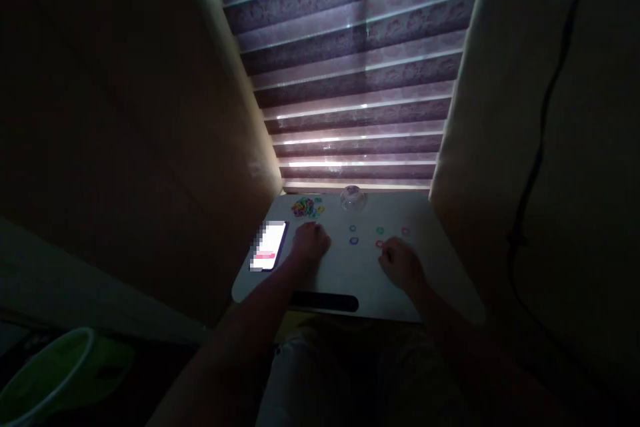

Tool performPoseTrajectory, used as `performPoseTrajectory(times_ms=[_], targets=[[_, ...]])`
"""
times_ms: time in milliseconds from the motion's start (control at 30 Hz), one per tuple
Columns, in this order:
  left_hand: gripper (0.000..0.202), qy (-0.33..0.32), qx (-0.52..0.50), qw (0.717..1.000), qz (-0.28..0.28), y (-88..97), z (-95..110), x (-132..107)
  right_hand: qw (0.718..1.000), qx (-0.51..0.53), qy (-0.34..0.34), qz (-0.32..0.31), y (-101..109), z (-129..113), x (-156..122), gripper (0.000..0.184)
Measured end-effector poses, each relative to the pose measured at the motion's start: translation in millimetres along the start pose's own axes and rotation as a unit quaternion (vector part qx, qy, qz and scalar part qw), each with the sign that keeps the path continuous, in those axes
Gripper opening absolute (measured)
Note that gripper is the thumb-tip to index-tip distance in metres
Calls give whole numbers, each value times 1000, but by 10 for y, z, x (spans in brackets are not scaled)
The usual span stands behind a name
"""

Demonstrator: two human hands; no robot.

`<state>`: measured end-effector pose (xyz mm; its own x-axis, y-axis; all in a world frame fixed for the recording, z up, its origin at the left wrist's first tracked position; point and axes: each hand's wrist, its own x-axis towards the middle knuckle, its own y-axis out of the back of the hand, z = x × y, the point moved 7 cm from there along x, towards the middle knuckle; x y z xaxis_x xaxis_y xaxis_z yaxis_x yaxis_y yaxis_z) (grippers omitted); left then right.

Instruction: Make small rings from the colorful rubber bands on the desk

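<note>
On the white lap table [360, 280], small coloured rings that look like rubber bands lie in two short rows: a blue ring [353, 228], a purple ring [354, 240], a green ring [380, 230], a pink ring [405, 231] and a red ring [379, 244]. My right hand [400, 263] has its fingers curled together, fingertips at the red ring's edge. My left hand [311, 241] rests on the table with fingers curled in, between the phone and the rings; nothing shows in it. Beyond it sits a loose pile of multicoloured rings [304, 207].
A lit phone [269, 245] lies at the table's left side. A clear glass bowl [353, 198] stands at the back edge, before a pleated blind [360, 93]. A dark slot [325, 301] runs along the front. A green basket [50, 373] is at lower left; a cable [543, 120] hangs right.
</note>
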<state>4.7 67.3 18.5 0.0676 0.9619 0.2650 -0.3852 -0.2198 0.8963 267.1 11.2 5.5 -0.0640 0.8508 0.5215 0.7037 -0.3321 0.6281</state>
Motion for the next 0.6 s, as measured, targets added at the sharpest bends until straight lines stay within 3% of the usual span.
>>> performPoseTrajectory(times_ms=[233, 467, 600], targets=[[39, -40, 65, 997, 1, 147, -174, 135, 995, -64, 55, -49, -76, -26, -34, 32], [38, -152, 107, 982, -44, 39, 68, 352, 993, -71, 65, -62, -92, -44, -35, 32], [44, -163, 149, 973, -70, -68, 165, 533, 994, -68, 64, -55, -87, -43, -33, 31]])
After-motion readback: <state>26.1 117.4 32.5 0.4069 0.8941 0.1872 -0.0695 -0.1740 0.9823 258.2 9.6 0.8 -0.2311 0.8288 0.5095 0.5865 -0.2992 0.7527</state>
